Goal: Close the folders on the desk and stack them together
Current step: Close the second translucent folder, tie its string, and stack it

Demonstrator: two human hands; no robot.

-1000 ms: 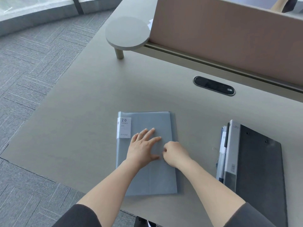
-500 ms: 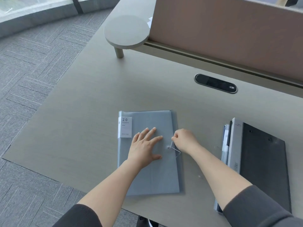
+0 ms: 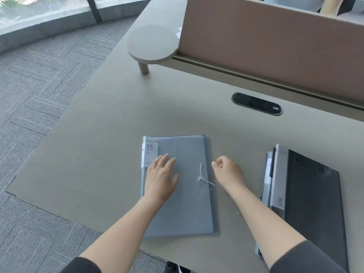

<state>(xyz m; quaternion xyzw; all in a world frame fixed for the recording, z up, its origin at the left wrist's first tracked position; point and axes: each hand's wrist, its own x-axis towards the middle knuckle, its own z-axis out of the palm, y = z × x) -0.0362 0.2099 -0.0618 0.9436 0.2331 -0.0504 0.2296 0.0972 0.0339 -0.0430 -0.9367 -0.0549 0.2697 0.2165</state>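
Two hands work here: my left hand [image 3: 161,179] presses flat, fingers spread, on the closed blue folder [image 3: 185,205] on the counter [image 3: 98,154]; my right hand [image 3: 226,172] hovers loosely curled, empty, beside its string [image 3: 205,180]. Black folder [image 3: 313,203] lies right.

pocket folder [image 3: 185,194] on desk [image 3: 98,164] — clipboard folder [image 3: 313,203] right | apart, seemingly

Bright, even daylight from the window [image 3: 49,8]; soft shadows, wide-angle edge bending.

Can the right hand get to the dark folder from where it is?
Probably yes. The right hand hovers beside the blue folder, and only bare desk lies between it and the dark folder.
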